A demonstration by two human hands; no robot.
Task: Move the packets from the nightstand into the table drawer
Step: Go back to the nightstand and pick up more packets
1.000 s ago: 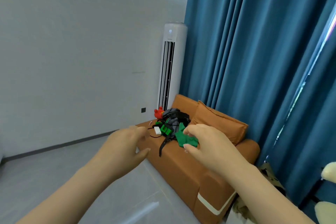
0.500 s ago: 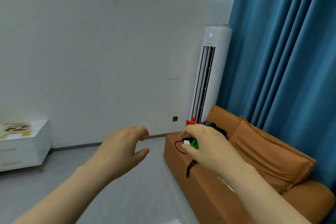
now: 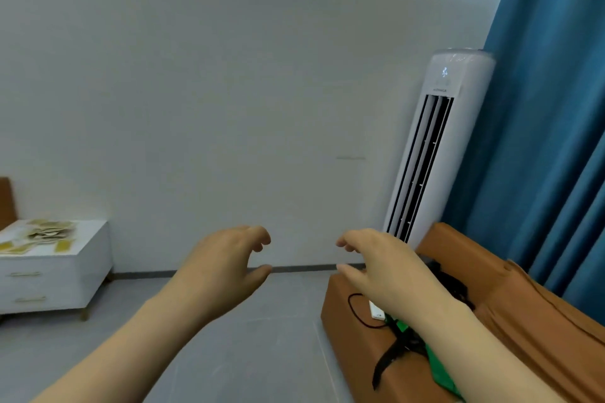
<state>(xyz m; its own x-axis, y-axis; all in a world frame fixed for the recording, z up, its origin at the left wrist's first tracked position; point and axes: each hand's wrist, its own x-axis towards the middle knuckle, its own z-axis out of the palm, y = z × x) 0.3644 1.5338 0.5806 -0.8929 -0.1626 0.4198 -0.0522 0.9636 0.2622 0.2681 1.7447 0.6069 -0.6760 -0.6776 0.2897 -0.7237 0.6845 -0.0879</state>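
The left hand (image 3: pixel 226 258) and right hand (image 3: pixel 383 268) are held out with fingers loosely curled, gripping nothing, while the packets (image 3: pixel 45 235) are seen scattered on the nightstand (image 3: pixel 59 268), well left of the left hand across open floor (image 3: pixel 255 337), and the sofa (image 3: pixel 343 353) edge is met under the right wrist.

nightstand (image 3: pixel 62 260) — cut by left edge | packets (image 3: pixel 49 234) — blurred, count unclear | sofa (image 3: pixel 540 337) cut off right
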